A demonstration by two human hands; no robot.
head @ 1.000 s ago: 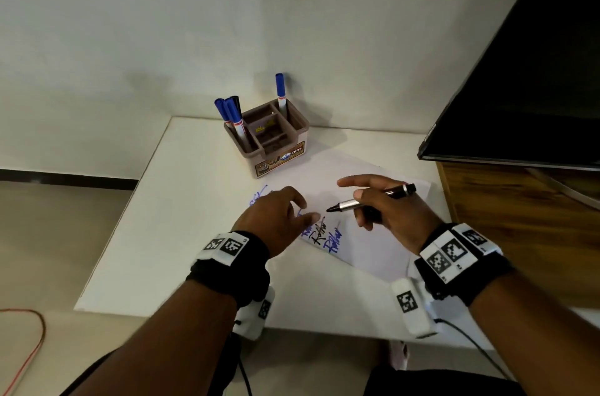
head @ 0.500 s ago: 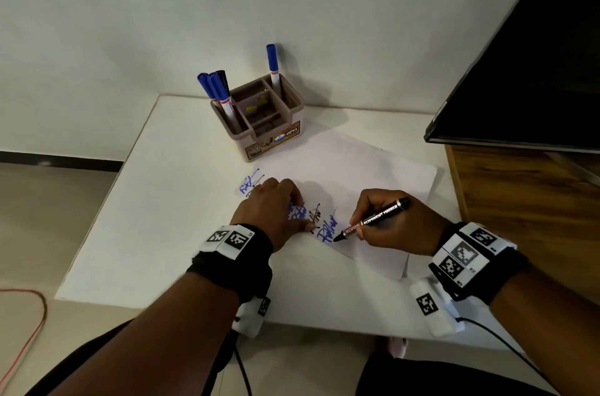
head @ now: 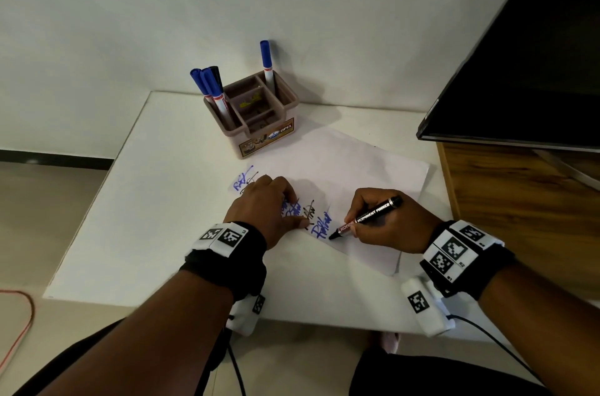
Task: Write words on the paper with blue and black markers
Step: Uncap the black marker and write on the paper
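Note:
A white paper [head: 350, 165] lies at an angle on the white table [head: 156, 227], with blue and black scribbled words along its near left edge. My right hand [head: 389, 223] grips a black marker [head: 370, 215], uncapped, its tip touching the paper just right of the last blue word. My left hand [head: 263, 205] presses flat on the paper's left part, its fingers spread and covering some of the writing. Behind the paper stands a brown holder [head: 259, 116] with blue markers [head: 207, 87] and one black-capped marker [head: 216, 76] at its left, and a single blue marker [head: 266, 63] at its back right.
A dark screen [head: 526, 71] overhangs a wooden cabinet [head: 519, 201] at the right, close to the paper's right edge. A white wall rises right behind the table. A red cable [head: 22, 321] lies on the floor at the left. Both wrists wear black bands with printed tags.
My right hand came down from above the paper and set the black marker's tip on the sheet. My left hand flattened onto the paper. The view tilted downward.

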